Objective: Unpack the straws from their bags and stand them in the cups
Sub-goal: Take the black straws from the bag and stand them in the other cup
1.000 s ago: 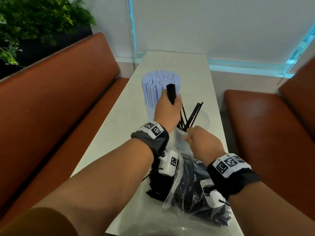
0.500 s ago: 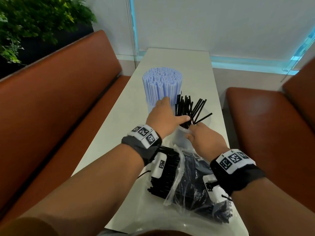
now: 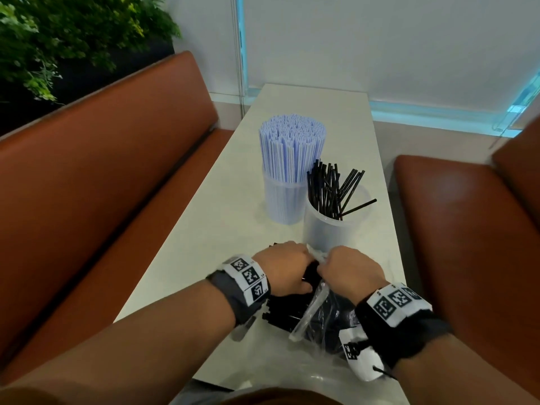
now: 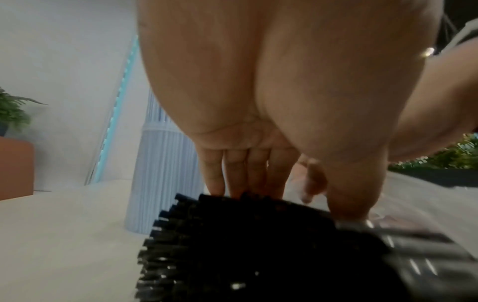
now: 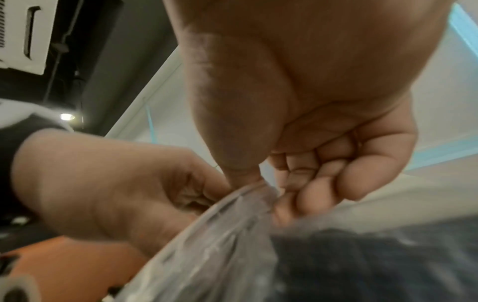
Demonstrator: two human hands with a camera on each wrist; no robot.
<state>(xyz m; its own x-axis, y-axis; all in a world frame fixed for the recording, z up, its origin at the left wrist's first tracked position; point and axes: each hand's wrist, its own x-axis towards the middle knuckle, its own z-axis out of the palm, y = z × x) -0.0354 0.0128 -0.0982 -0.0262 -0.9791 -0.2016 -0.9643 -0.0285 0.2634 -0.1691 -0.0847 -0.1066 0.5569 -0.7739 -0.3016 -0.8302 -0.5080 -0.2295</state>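
Note:
A clear plastic bag (image 3: 309, 317) of black straws (image 4: 232, 245) lies at the table's near end. My left hand (image 3: 292, 267) reaches into its mouth and curls round the straw bundle, fingers (image 4: 245, 173) behind the far ends and thumb on the right. My right hand (image 5: 266, 183) pinches the bag's upper edge (image 5: 232, 214) between thumb and fingers, right beside the left hand. Just beyond the hands, a clear cup (image 3: 330, 229) holds several black straws (image 3: 327, 191) leaning loosely. A second cup (image 3: 282, 203) to its left is packed with blue-white striped straws (image 3: 292, 147).
The narrow white table (image 3: 315, 106) runs away from me between two orange-brown benches (image 3: 117, 171), with the other bench (image 3: 467, 229) on the right. A plant (image 3: 58, 39) stands behind the left bench. More crumpled clear plastic (image 3: 277, 372) lies at the near edge.
My left hand dropped a bunch of black straws into the near cup and came back down to the bag. My right hand left the cup and took hold of the bag's edge.

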